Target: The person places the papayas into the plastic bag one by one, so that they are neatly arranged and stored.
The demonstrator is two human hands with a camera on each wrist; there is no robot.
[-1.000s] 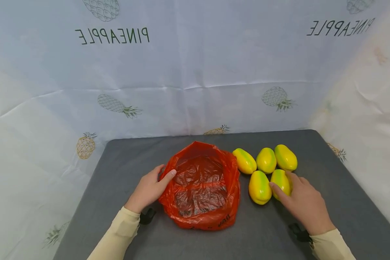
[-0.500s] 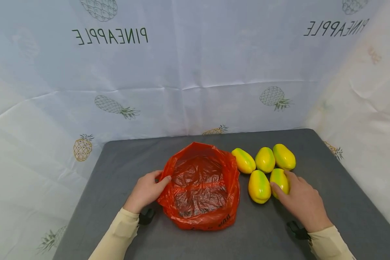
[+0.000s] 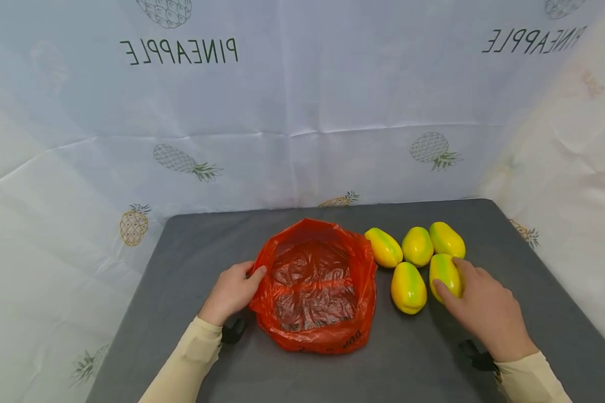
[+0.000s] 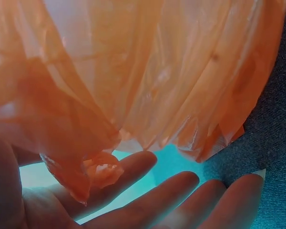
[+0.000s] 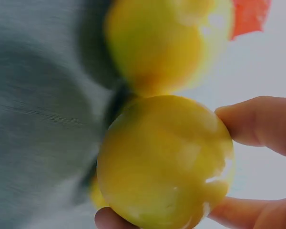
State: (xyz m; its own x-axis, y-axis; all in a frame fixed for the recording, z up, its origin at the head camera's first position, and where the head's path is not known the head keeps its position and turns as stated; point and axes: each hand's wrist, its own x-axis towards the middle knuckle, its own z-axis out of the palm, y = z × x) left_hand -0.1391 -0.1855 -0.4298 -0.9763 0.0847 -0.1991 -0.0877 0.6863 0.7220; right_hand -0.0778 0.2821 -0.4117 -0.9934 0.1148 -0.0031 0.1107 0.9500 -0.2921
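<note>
In the head view my left hand [image 3: 230, 292] is at the left side of a red plastic bag [image 3: 310, 341] whose mouth stands wide. The thumb lies over the rim and the fingers go behind it. Up close in the left wrist view, the bag's thin film [image 4: 148, 81] bunches between thumb and fingers. My right hand [image 3: 491, 313] grips a smooth yellow-green fruit [image 3: 445, 277], mango-like in shape. Thumb and fingers go around this fruit [image 5: 164, 162] in the right wrist view. Its underside is hidden in the head view.
Several similar fruits stand by the bag: one front left [image 3: 408, 288] of the held one, others in a back row [image 3: 417, 246]. All are on a dark grey table [image 3: 393, 358]. A white pineapple-print cloth [image 3: 302, 168] hangs behind.
The held fruit has shifted slightly right with my right hand, widening the gap to the front-left fruit. My left hand stays at the bag's rim. The head view has shifted a little.
</note>
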